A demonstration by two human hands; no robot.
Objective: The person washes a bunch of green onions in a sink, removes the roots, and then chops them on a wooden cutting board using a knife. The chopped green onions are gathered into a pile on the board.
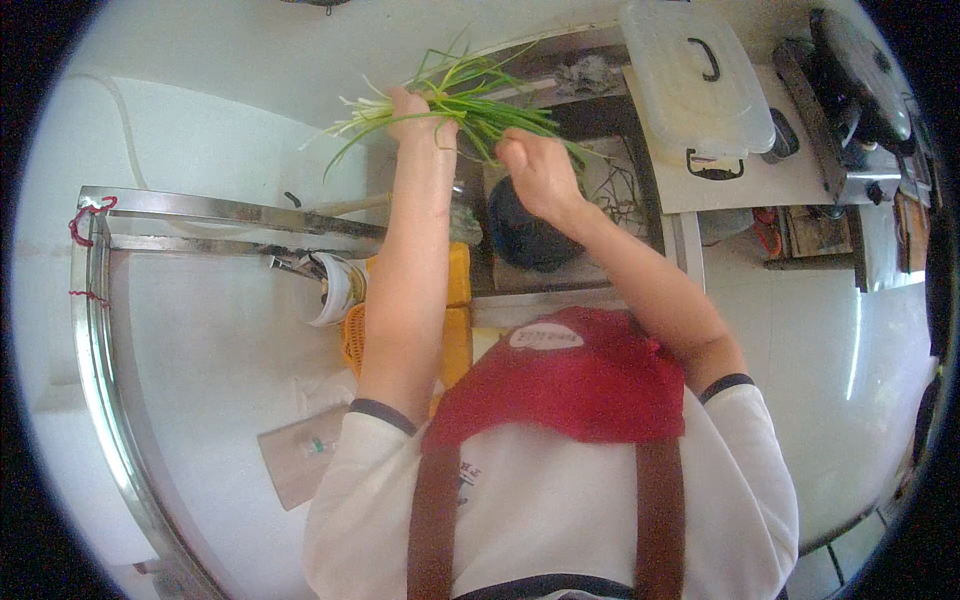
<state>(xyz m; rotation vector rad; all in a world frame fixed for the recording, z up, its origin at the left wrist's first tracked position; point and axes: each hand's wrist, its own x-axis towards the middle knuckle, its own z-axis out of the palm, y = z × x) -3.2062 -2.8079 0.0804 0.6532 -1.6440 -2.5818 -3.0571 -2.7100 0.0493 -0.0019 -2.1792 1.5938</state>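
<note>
My left hand (411, 120) is closed around a bunch of scallions (480, 109), near their white ends. The green leaves spread to the right, over a sink (615, 180). At those leaves is my right hand (541, 176), its fingers curled; whether it pinches any of them is hidden. Below my right hand, a dark round basin (521, 244) rests in the sink, partly covered by the hand. Several thin dark strands (622, 187) lie on the sink floor beside the basin.
To the right, a lidded translucent plastic box (690, 97) stands on the counter (720, 195), with a gas stove (862, 176) beyond. At left are a metal frame (225, 210), a white tub of utensils (345, 289) and an orange-yellow basket (354, 337). Crumpled plastic (592, 73) lies behind the sink.
</note>
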